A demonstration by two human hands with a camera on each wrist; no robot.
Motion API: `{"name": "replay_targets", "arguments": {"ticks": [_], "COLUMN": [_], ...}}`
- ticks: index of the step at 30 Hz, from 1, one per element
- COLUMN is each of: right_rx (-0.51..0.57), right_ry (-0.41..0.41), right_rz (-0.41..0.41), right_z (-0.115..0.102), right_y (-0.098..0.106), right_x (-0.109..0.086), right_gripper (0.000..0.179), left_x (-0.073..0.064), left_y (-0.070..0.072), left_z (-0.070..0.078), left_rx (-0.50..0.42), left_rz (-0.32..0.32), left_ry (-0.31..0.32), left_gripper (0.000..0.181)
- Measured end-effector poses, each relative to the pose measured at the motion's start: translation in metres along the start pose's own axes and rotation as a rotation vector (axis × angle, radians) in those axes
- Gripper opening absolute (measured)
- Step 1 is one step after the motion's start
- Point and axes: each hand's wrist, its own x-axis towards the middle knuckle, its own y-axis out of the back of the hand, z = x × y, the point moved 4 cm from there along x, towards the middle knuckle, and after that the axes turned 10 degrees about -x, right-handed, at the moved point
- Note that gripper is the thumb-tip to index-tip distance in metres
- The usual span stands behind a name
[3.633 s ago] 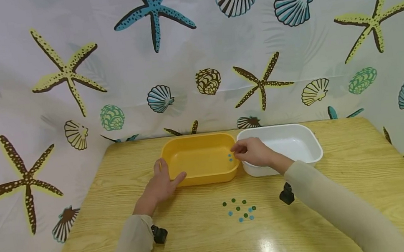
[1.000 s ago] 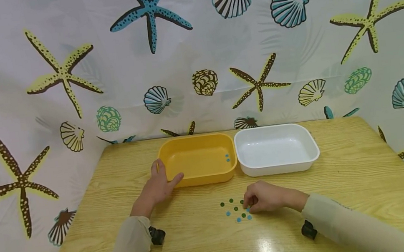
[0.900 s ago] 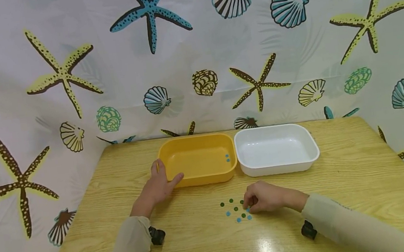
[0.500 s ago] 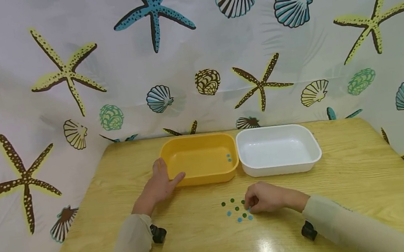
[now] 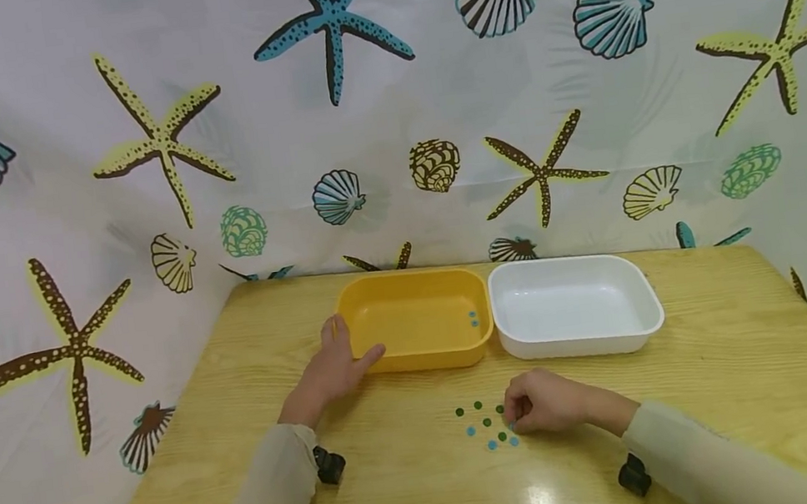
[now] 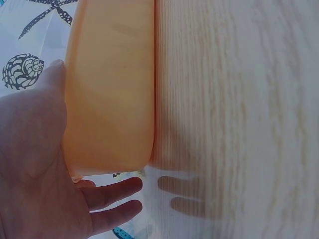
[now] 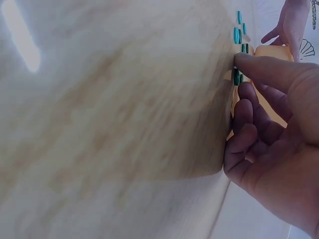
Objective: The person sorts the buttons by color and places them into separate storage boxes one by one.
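My left hand (image 5: 332, 372) rests at the left end of the yellow tray (image 5: 417, 364), thumb along the near rim. In the left wrist view its fingers (image 6: 117, 191) reach out straight past the tray's end wall. Down at the table, my right hand (image 5: 549, 400) has its fingers curled and pinches at a small blue disc (image 5: 513, 426), partly covered by the fingertips. Several more discs lie just left of it, such as a green disc (image 5: 487, 422) and a blue disc (image 5: 493, 445). Two blue discs (image 5: 474, 323) sit inside the yellow tray, at its right end.
A white tray (image 5: 581, 346) stands right beside the yellow one, at the back of the wooden table (image 5: 417, 486). Behind them hangs a cloth (image 5: 269, 142) printed with starfish and shells. Wrist cameras (image 5: 330, 466) hang under both sleeves.
About three and a half seconds ago my right hand was over the yellow tray's right end; it has since come down to the loose discs and stayed there. My left hand keeps its place.
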Motion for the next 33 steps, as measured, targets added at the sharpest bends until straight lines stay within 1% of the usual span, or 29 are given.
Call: {"name": "replay_targets", "arguments": {"ticks": [2, 5, 10, 17, 24, 26, 33], "right_rx": [0.023, 0.053, 0.111, 0.104, 0.159, 0.171, 0.159], "right_ry": [-0.006, -0.015, -0.052, -0.065, -0.092, -0.089, -0.079], "right_rz": [-0.003, 0.007, 0.031, 0.071, 0.078, 0.094, 0.177], "right_z": [0.002, 0.005, 0.009, 0.009, 0.009, 0.009, 0.007], "right_y": [-0.001, 0.0, 0.002, 0.011, 0.022, 0.026, 0.038], "right_x": [-0.002, -0.001, 0.0, -0.003, -0.006, -0.005, 0.001], "right_gripper": [0.007, 0.004, 0.003, 0.004, 0.003, 0.004, 0.004], "left_x": [-0.001, -0.002, -0.003, -0.002, -0.004, -0.003, 0.0], "left_y": [-0.003, -0.003, -0.002, -0.001, -0.005, -0.005, -0.003], "left_z": [-0.001, -0.003, -0.002, 0.006, 0.008, 0.008, 0.005], "left_rx": [-0.002, -0.013, -0.013, 0.005, -0.016, -0.008, 0.035], "left_rz": [-0.009, 0.001, 0.014, 0.011, -0.013, -0.01, -0.011], "left_ry": [0.006, 0.021, 0.013, -0.001, 0.023, 0.021, -0.003], "left_gripper": [0.112, 0.112, 0.111, 0.108, 0.106, 0.107, 0.109]}}
